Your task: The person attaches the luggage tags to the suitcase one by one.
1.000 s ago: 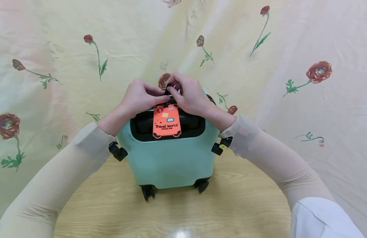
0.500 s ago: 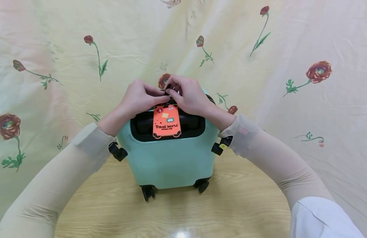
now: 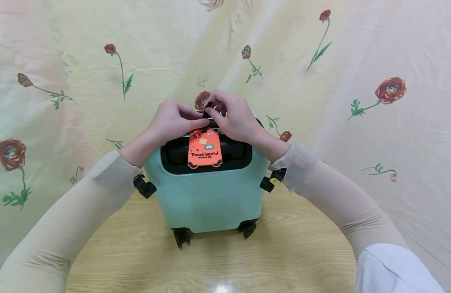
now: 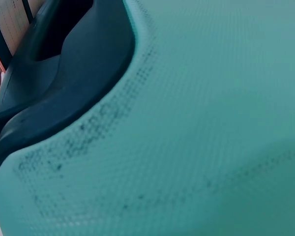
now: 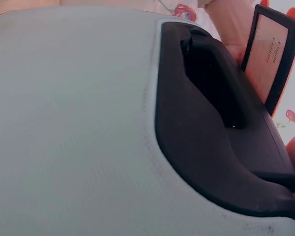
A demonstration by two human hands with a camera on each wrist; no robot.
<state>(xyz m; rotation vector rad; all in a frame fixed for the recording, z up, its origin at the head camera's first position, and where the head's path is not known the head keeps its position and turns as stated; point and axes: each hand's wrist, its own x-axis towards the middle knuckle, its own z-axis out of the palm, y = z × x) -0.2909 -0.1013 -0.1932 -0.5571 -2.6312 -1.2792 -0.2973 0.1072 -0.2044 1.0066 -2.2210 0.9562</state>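
In the head view a mint-green suitcase point(image 3: 214, 199) stands upright on its wheels. An orange luggage tag point(image 3: 204, 148) printed "Travel World" hangs over its black top handle point(image 3: 234, 149) by a short black strap point(image 3: 209, 106). My left hand point(image 3: 174, 120) pinches the strap just above the tag, between thumb and fingers. From the right, my right hand point(image 3: 234, 116) pinches the strap's upper end. The right wrist view shows the back of the tag point(image 5: 269, 56), with a name card in a black frame, beyond the handle point(image 5: 201, 128). Fingers partly hide the strap.
A wood-grain tabletop point(image 3: 218, 260) lies under the suitcase wheels point(image 3: 249, 228). Behind it hangs a pale curtain point(image 3: 166, 49) with printed red flowers. Small black wrist cameras point(image 3: 144, 186) sit beside the suitcase's sides, close to its shell.
The strap end in my right hand has shifted slightly up and right, and the tag's lower edge has risen a little. My left hand and the suitcase have stayed put.
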